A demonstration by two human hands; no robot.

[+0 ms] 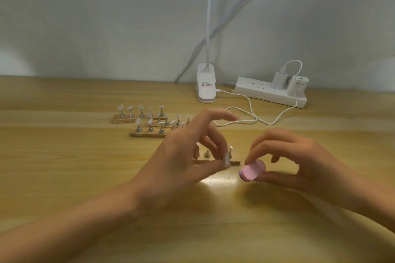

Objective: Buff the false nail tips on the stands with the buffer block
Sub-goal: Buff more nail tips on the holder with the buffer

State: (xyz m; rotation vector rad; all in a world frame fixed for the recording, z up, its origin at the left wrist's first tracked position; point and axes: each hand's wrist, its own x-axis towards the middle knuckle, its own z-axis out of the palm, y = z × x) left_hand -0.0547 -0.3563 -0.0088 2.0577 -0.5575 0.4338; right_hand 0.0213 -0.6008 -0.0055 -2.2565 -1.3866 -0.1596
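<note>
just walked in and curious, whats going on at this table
A person is working on false nail tips at a wooden table. The left hand pinches what looks like a nail tip at the near stand. The right hand holds the pink buffer just beside it, not touching the tip. More stands with tips sit farther back, near a lamp base and a power strip.

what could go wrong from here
The left hand seems to pinch a nail tip at the end of the near strip; a hard stroke from the buffer block in the right hand could pop it off or topple its stand. The left hand also hangs close to the rear stands and might knock them.
</note>
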